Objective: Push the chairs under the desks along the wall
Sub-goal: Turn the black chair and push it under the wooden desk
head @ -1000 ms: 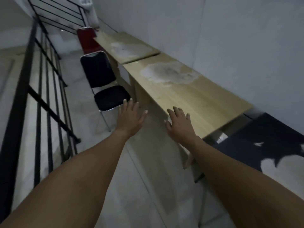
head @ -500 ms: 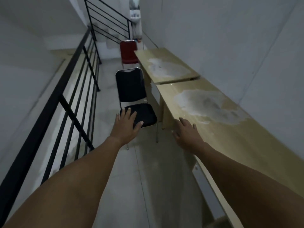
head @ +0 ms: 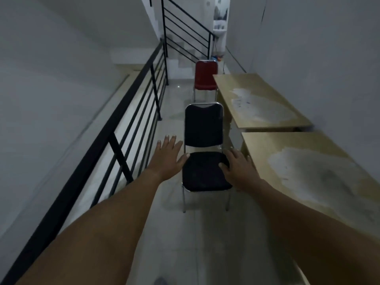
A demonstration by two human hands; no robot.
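Observation:
A black padded chair [head: 202, 171] with a chrome frame stands in the walkway, its seat facing me, left of the near wooden desk [head: 320, 175]. My left hand [head: 167, 156] is stretched out with fingers spread beside the seat's left edge. My right hand [head: 236, 168] hovers open over the seat's right edge, close to it or touching; I cannot tell which. Further back a red chair [head: 206, 76] stands at the end of the far wooden desk [head: 259, 101]. Both desks line the right wall.
A black metal railing [head: 127, 124] runs along the left side of the narrow walkway. Stairs with a black handrail [head: 185, 36] rise at the back. The pale tiled floor [head: 197, 239] lies between railing and desks. A white wall [head: 318, 58] runs on the right.
The view has swung from the desk toward the walkway and come closer to the black chair. Both hands have moved forward and now flank its seat.

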